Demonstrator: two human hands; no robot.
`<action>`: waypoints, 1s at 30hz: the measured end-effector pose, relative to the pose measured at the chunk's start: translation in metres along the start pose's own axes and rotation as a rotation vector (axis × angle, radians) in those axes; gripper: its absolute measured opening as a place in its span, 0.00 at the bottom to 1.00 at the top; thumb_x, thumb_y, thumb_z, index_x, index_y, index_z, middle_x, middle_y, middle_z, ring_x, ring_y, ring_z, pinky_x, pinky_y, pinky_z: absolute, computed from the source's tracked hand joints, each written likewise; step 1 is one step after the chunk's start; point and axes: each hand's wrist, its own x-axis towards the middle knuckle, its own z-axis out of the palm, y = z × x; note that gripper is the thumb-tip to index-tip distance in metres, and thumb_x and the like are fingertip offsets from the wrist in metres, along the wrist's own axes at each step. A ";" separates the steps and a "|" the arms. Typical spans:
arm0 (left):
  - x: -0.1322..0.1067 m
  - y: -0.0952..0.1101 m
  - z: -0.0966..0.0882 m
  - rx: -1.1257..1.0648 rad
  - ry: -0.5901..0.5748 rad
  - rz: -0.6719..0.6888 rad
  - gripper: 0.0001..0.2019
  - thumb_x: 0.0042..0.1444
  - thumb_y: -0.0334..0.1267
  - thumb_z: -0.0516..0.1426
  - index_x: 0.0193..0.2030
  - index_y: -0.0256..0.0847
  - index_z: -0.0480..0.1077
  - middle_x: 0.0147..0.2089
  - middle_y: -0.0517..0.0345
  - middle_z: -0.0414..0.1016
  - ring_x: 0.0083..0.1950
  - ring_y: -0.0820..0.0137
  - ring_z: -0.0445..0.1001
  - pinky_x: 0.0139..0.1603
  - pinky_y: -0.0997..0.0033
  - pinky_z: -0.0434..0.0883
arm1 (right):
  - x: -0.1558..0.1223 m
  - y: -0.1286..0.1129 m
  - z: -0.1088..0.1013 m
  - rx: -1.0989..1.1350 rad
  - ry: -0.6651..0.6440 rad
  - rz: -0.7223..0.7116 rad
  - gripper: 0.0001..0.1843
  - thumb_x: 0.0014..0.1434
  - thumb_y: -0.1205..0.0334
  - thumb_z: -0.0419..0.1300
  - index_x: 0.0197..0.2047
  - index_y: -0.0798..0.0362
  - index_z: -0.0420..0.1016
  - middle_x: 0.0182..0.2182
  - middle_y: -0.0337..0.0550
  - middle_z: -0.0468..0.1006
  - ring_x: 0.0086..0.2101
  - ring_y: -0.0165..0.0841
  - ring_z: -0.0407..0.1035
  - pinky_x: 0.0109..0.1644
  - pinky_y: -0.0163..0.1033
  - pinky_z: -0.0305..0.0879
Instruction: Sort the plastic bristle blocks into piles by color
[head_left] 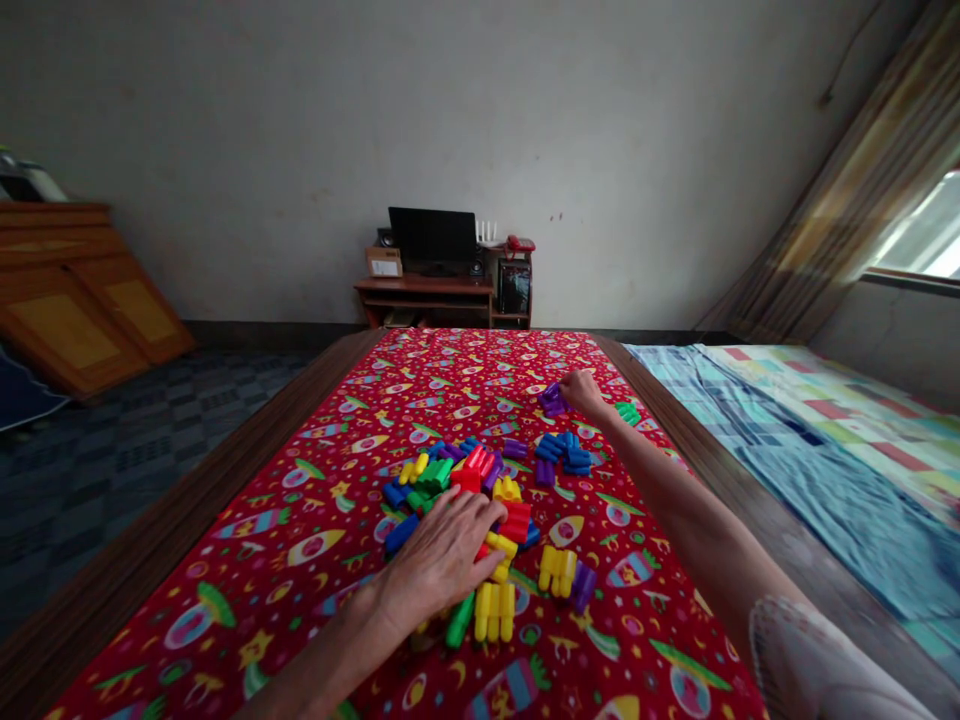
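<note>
My left hand (450, 545) lies over a heap of ridged plastic building blocks, its fingers apart and resting on them. Around it are a red block (515, 522), a green block (433, 476), a blue block (401, 533) and a yellow block (494, 611). Some blocks beneath the palm are hidden. Farther out to the right, my right hand (582, 388) is closed, its fingertips at the purple blocks (553, 401). Whether one of those is lifted I cannot tell. A green block (627, 413) shows just behind the right wrist.
Between the hands lie several blue blocks (576, 456). A red patterned cloth (300, 545) covers the table, leaving its dark wooden edge (247, 430) visible. Beyond it stands a desk (420, 287) with a monitor (433, 236). To the right is a bed with blue bedding (832, 520).
</note>
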 end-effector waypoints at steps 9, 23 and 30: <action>0.002 0.002 -0.003 -0.009 -0.042 -0.016 0.13 0.58 0.38 0.59 0.49 0.43 0.65 0.48 0.54 0.74 0.53 0.60 0.71 0.63 0.51 0.61 | -0.039 -0.057 -0.013 -0.010 -0.354 -0.517 0.11 0.57 0.68 0.55 0.35 0.58 0.79 0.30 0.40 0.79 0.30 0.27 0.66 0.33 0.29 0.58; 0.000 -0.001 0.002 0.001 0.014 0.020 0.13 0.58 0.38 0.59 0.49 0.44 0.65 0.49 0.54 0.74 0.54 0.61 0.72 0.64 0.52 0.61 | -0.020 -0.021 -0.012 -0.108 -0.034 -0.271 0.23 0.57 0.71 0.54 0.57 0.61 0.71 0.38 0.54 0.81 0.36 0.35 0.73 0.38 0.34 0.62; 0.000 -0.002 0.003 -0.001 0.025 0.019 0.15 0.57 0.38 0.59 0.50 0.44 0.64 0.49 0.54 0.74 0.54 0.61 0.72 0.64 0.53 0.61 | -0.010 0.011 -0.012 -0.081 -0.017 -0.168 0.21 0.54 0.71 0.57 0.52 0.62 0.75 0.38 0.55 0.82 0.38 0.38 0.75 0.39 0.36 0.66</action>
